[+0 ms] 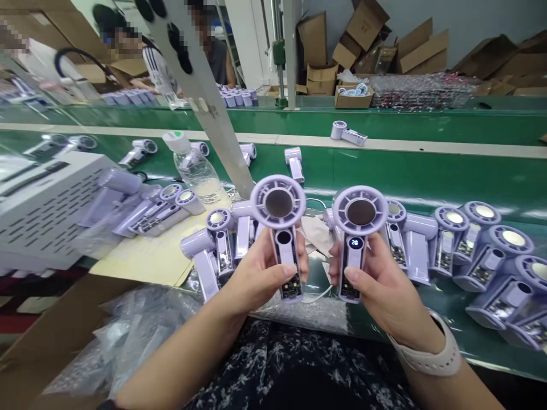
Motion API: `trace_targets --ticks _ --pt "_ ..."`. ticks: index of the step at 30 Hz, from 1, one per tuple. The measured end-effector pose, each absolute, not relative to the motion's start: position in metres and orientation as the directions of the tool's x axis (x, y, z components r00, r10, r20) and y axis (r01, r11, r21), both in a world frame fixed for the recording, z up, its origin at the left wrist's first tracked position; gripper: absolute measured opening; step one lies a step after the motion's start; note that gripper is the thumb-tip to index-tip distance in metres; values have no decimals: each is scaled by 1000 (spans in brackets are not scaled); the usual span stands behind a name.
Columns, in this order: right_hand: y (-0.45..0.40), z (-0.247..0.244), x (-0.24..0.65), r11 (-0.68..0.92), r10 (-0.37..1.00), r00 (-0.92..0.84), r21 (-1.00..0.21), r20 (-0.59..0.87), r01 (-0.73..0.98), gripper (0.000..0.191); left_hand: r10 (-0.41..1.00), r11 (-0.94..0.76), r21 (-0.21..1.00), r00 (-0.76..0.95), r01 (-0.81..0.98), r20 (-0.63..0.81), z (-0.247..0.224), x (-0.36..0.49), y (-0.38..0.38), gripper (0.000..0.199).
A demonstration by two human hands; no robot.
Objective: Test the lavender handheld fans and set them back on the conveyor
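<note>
My left hand point(267, 270) is wrapped round the handle of a lilac handheld fan point(278, 203), its thumb on the lower front of the handle. The small round display on that fan is dark. In my right hand point(371, 273) is a matching fan point(360, 210), whose display is lit and seems to read 28. Both fans are upright, side by side and apart, with their round heads facing me. Clear handle fronts show circuit parts. More lilac fans point(445, 239) stand to the right, and others point(205, 262) are just left of my left hand.
A white vented box point(51, 210), a clear bottle point(199, 171) and yellow paper point(149, 262) lie left. Plastic bags point(137, 330) fill a carton at lower left. A slanted metal post point(213, 108) crosses the view. Beyond the green conveyor point(405, 171) are people and cartons point(320, 74).
</note>
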State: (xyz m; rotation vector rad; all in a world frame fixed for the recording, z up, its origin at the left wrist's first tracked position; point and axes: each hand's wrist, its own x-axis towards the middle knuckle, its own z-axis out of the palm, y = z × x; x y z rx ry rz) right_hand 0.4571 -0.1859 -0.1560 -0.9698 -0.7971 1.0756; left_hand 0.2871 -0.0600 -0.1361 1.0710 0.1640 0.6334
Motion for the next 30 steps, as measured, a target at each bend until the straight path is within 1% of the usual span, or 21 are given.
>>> trace_targets --ticks 4,8,13,16,19,21,23,26,28,30 --pt "-184 -159 457 152 956 289 -924 47 -350 49 574 329 868 809 -372 130 -135 290 -59 39" --pt "-183 -161 455 125 952 304 -926 11 -356 44 606 368 850 791 -377 89 -138 292 -62 44" --pt "-182 -159 454 120 947 321 -932 3 -342 39 573 450 785 812 -426 113 -142 291 -66 51" --pt "-182 -158 454 128 943 333 -925 2 -357 37 574 446 793 813 -414 102 -144 292 -65 51" --pt "-182 -160 453 114 949 314 -912 -16 -393 27 614 457 793 788 -402 46 -147 295 -61 47" --pt "-182 -162 452 119 943 331 -913 -19 -390 21 660 460 784 751 -418 13 -149 296 -59 44" --pt "-183 -165 451 124 942 335 -916 -13 -382 19 677 460 778 736 -428 4 -150 296 -58 43" --pt "-184 -165 451 122 960 281 -918 12 -378 23 623 443 797 781 -411 56 -150 294 -59 43" --pt "-183 -165 450 144 953 301 -919 29 -368 23 603 403 831 794 -383 73 -150 294 -59 41" --pt "-182 -164 449 149 940 340 -918 16 -368 22 613 348 874 788 -339 62 -151 294 -58 37"
